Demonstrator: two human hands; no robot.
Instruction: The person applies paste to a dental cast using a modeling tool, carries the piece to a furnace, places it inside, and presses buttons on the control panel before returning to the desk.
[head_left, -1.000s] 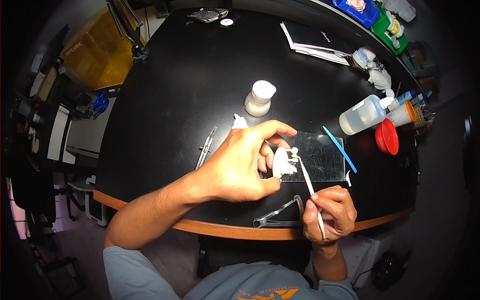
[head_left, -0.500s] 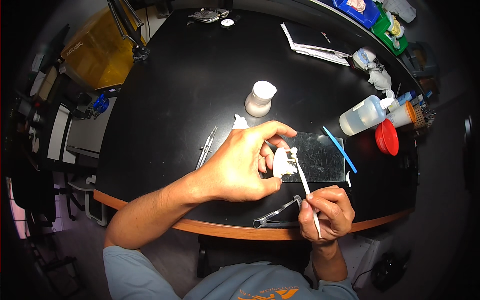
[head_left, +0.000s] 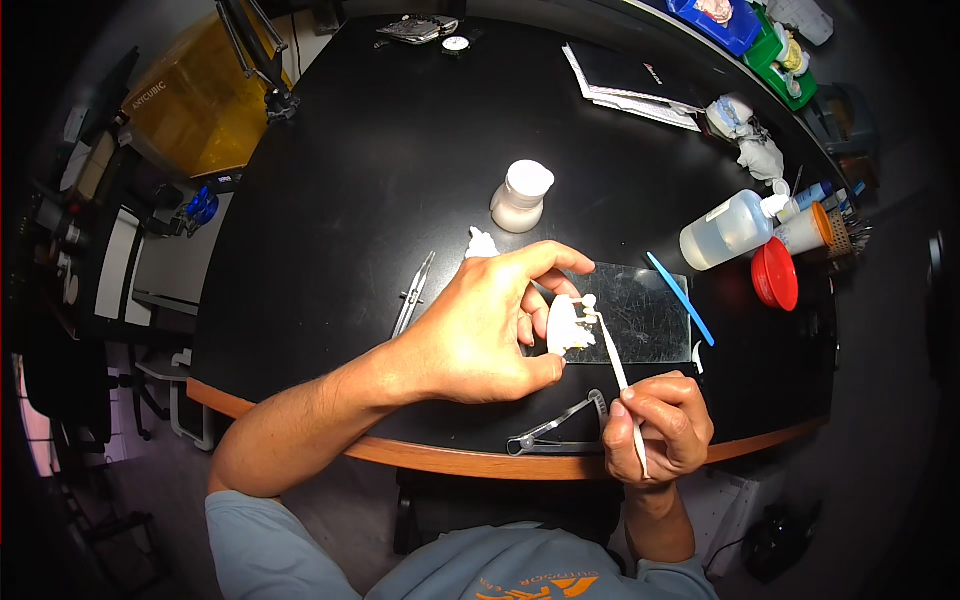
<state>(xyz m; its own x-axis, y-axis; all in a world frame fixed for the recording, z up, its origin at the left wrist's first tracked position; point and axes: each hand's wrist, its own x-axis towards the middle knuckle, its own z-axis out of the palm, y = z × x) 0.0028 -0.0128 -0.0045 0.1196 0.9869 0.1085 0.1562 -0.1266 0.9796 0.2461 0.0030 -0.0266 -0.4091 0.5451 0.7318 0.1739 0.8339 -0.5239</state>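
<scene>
Over the desk's front half, my left hand (head_left: 490, 325) holds a small white dental model (head_left: 562, 328) by its edges, thumb below and fingers above. Little knobs stick out of the model's right side. A slim white hand tool (head_left: 621, 375) is pinched in my right hand (head_left: 662, 425). The tool's thin tip reaches the knobs; whether it touches them I cannot tell. Beneath and to the right of the model lies a clear glass plate (head_left: 645, 320), with a blue stick (head_left: 680, 297) across its right edge. My left fingers cover part of the model.
A white-capped jar (head_left: 520, 198) stands beyond my left hand, near a crumpled white piece (head_left: 481, 243). Metal dividers (head_left: 414, 295) lie left, a metal caliper (head_left: 553, 428) at the front edge. To the right are a clear bottle (head_left: 728, 232) and a red bowl (head_left: 774, 275).
My right hand and the white tool have shifted slightly to the right, the tip drawing a little away from the model's knobs. My left hand and the dental model stay practically still.
</scene>
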